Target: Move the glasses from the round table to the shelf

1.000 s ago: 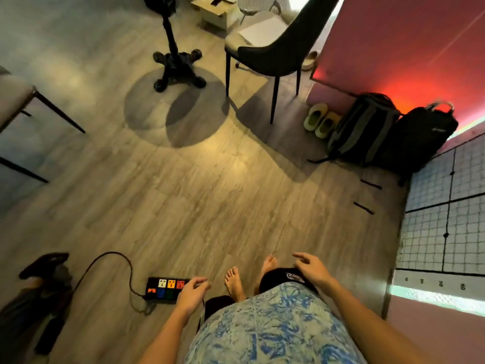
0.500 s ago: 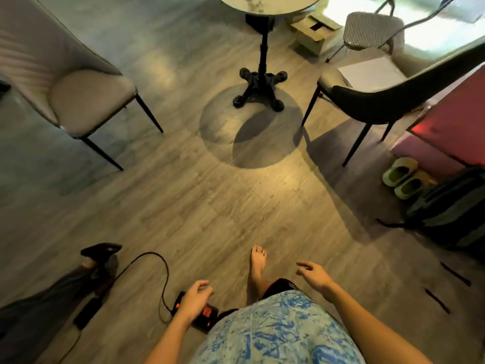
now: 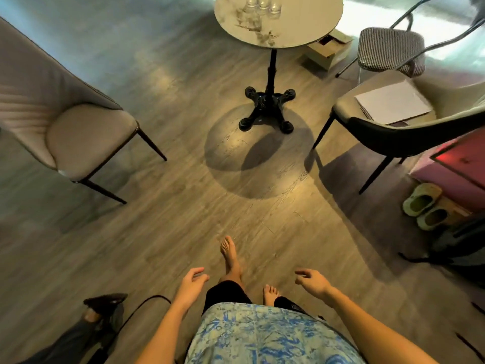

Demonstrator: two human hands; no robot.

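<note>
A round marble-topped table (image 3: 294, 24) on a black pedestal stands ahead at the top of the view. Three clear glasses (image 3: 262, 5) cluster at its far edge, partly cut off by the frame. My left hand (image 3: 193, 283) hangs low in front of me, fingers loosely apart, holding nothing. My right hand (image 3: 313, 282) is likewise empty with fingers spread. Both hands are far from the table, over the wooden floor. No shelf is in view.
A beige chair (image 3: 78, 135) stands left of the table, a dark chair (image 3: 409, 122) with papers on its seat stands right. Green slippers (image 3: 425, 206) and a dark bag (image 3: 464, 245) lie at right. Another person's leg and shoe (image 3: 105, 302) and a black cable (image 3: 147, 303) are at lower left.
The view has swung and risen from the floor toward the table, so the tabletop and glasses now show. I have stepped forward; both hands stay empty at my sides.
</note>
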